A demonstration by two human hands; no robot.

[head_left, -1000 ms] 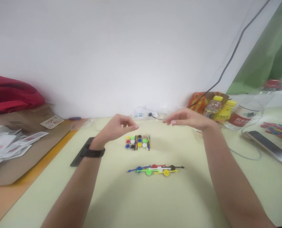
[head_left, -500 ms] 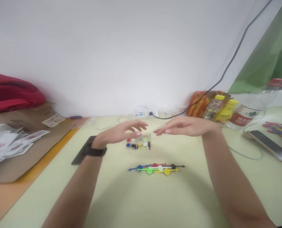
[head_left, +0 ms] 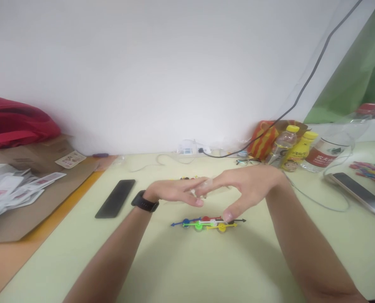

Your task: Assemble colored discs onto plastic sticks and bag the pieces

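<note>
while left hand (head_left: 175, 190) hangs loosely parted, right hand (head_left: 250, 187) wide, six spinners (head_left: 222, 227) look assembled just below; pieces (head_left: 185, 178) beyond mostly hidden, remainder unclear.

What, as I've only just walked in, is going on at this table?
A person holds their left hand and right hand over a pale green table, with no object to be made out in either. Their fingers overlap in the view, so whether they touch is unclear. Nearer the person lies a cluster of plastic-looking arrow-and-disc pieces in blue, red, green, white, yellow and black; the right thumb partly covers the black one, contact uncertain. Small coloured pieces behind the hands are mostly hidden.
</note>
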